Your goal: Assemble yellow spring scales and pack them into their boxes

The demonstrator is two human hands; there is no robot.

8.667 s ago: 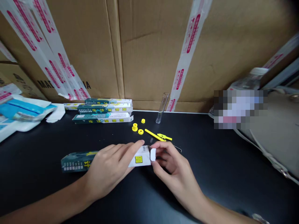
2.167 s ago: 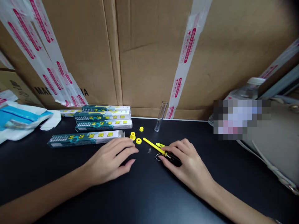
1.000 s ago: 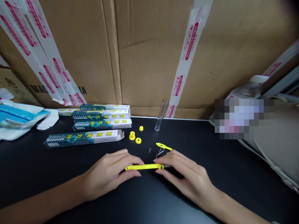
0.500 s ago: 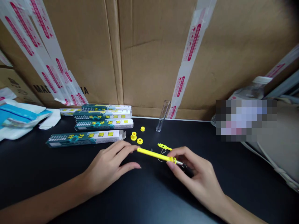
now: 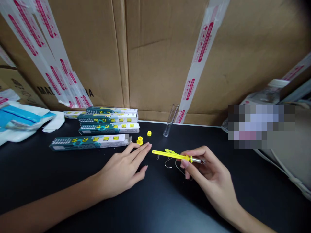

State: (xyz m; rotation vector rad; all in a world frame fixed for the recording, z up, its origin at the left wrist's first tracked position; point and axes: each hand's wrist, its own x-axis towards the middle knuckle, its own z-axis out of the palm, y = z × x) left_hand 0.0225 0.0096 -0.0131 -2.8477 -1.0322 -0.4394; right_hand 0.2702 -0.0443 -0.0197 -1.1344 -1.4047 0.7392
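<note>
In my right hand (image 5: pixel 206 174), a slim yellow plastic rod (image 5: pixel 170 155) with a metal end is pinched between thumb and fingers, its holed tip pointing left. My left hand (image 5: pixel 126 168) is open, fingers stretched over the table beside a yellow flanged bushing (image 5: pixel 139 140); its fingertips cover the spot of a yellow ring. A small yellow cap (image 5: pixel 149 133) lies further back. Just behind the held rod is another yellow piece (image 5: pixel 169 150), partly hidden. Wire hooks (image 5: pixel 167 164) and a tiny spring (image 5: pixel 158 157) lie below and beside the rod.
A clear tube (image 5: pixel 171 119) stands slightly tilted at the back. Several printed cartons (image 5: pixel 109 128) lie at the left, the nearest carton (image 5: pixel 89 142) with an open end flap. A plastic bottle (image 5: pixel 274 89) is at right, blue-white packaging (image 5: pixel 24 116) at far left. Large cardboard (image 5: pixel 155 58) walls the back.
My left hand has moved right, away from the rod's tip and over the yellow ring. My right hand has shifted right and slightly up with the rod.
</note>
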